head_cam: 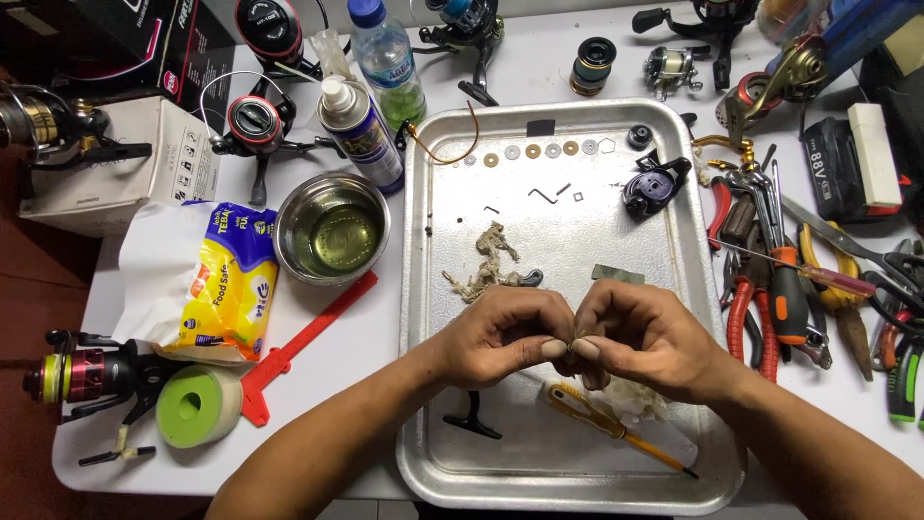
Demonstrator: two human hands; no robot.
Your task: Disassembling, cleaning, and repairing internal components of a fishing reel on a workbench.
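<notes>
Your left hand (500, 337) and right hand (643, 339) meet fingertip to fingertip above the near half of the metal tray (423, 289), both clenched around one small part (570, 349) pinched between thumbs and forefingers; what kind of part it is cannot be told, since your fingers hide most of it. Just below your hands, a yellow-handled screwdriver (616, 429) lies slantwise on the tray floor beside a crumpled white cloth (635, 397), and a black crank-shaped piece (474, 420) sits near the tray's near left corner. Past your knuckles, toward the middle of the tray, lies a frayed wad of dirty fibre (489, 258). A row of small washers (541, 150) is set out along the tray's far edge, with a dark blue reel housing (651, 189) near its far right side. Left of the tray on the bench (375, 327) stand a steel bowl (332, 229) of yellowish liquid, a spray can (358, 127) and a clear plastic bottle (387, 60). A red plastic caliper (306, 339) lies slantwise near the bowl, and a green-cored roll of tape (197, 404) rests by the bench's near left edge. Pliers and cutters (770, 299) crowd the right edge.
</notes>
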